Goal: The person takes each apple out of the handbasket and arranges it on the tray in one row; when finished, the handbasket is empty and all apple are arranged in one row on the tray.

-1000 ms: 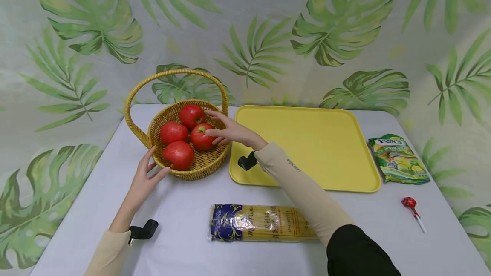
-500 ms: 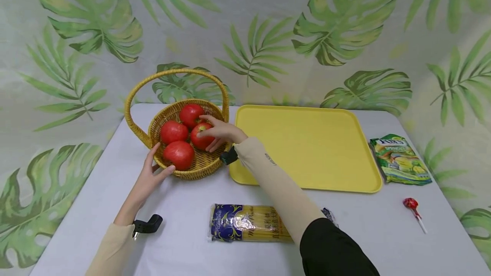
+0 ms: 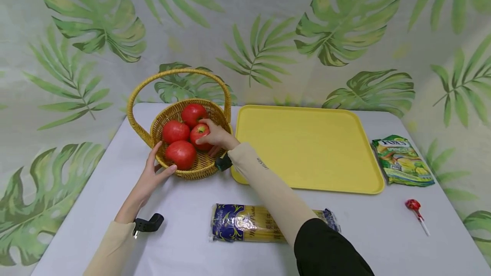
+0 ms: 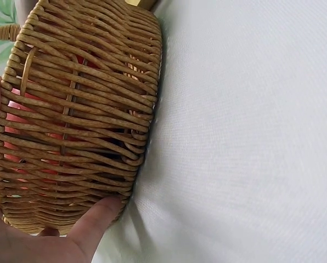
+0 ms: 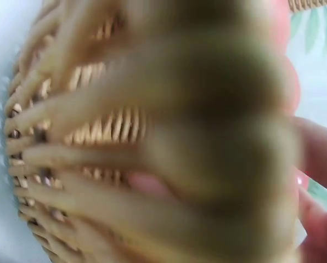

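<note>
In the head view a round wicker basket (image 3: 197, 173) with a tall arched handle holds several red apples. My right hand (image 3: 218, 135) reaches over its right side and grips the rightmost apple (image 3: 200, 133), thumb on the near side and fingers on the far side. My left hand (image 3: 150, 179) rests on the basket's near left side, thumb and fingers spread along the rim. The left wrist view shows a finger of that hand pressed along the woven wall (image 4: 75, 137). Blurred weave fills most of the right wrist view, with the right fingers (image 5: 317, 153) at its edge.
A yellow tray (image 3: 307, 148) lies right of the basket. In front, the right forearm crosses over a pack of spaghetti (image 3: 249, 223). Further right are a green candy bag (image 3: 402, 161) and a red lollipop (image 3: 413, 205) on the white tablecloth.
My right hand has moved left and down into the basket, and its fingers have closed round the rightmost apple. The left hand has shifted slightly right along the basket's side.
</note>
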Demonstrator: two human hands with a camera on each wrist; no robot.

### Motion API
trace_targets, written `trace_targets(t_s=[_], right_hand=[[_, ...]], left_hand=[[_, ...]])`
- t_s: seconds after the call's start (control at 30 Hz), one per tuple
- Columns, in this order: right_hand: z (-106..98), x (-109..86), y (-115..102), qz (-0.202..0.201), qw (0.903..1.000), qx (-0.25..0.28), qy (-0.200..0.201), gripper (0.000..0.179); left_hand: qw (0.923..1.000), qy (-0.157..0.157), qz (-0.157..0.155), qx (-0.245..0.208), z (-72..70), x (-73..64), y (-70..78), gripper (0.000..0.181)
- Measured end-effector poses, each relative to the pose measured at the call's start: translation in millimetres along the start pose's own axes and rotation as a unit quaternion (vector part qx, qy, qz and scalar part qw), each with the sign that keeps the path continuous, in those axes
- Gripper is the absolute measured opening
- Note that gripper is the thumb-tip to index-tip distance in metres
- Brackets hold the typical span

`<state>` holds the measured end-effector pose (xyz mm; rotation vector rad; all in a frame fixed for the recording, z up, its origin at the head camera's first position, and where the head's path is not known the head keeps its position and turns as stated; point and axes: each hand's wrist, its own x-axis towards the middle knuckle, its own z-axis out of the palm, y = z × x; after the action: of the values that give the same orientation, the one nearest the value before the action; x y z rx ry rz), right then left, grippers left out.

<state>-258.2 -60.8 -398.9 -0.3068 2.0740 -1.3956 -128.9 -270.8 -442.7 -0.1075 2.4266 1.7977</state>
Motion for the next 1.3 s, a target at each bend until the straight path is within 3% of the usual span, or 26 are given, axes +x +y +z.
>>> trace_targets(t_s=[0.27,0.63,0.93,1.3], right_hand=[[-2.4,-3.8,-3.4,-0.051,0.9985,-0.001,0.018,0.068],[-28.9,-15.2,-8.4,-0.13,0.9908,0.017,-0.033,0.066],[-56.4,-32.1,1.1,-0.148,0.9876,0.019,-0.05,0.064],[-102.4,-61.9,28.7,-0.149,0.9885,0.007,-0.024,0.064]], left_hand=[[1.0,-0.006,0.0,-0.005,3.7,-11.1,22.8,0.089],[0.9999,-0.001,-0.007,0.009,-1.4,2.4,-3.5,0.09],[1.0,-0.007,-0.004,0.005,0.1,1.5,-1.6,0.091],[1.0,-0.004,-0.005,0.002,-0.6,1.8,-4.1,0.09]])
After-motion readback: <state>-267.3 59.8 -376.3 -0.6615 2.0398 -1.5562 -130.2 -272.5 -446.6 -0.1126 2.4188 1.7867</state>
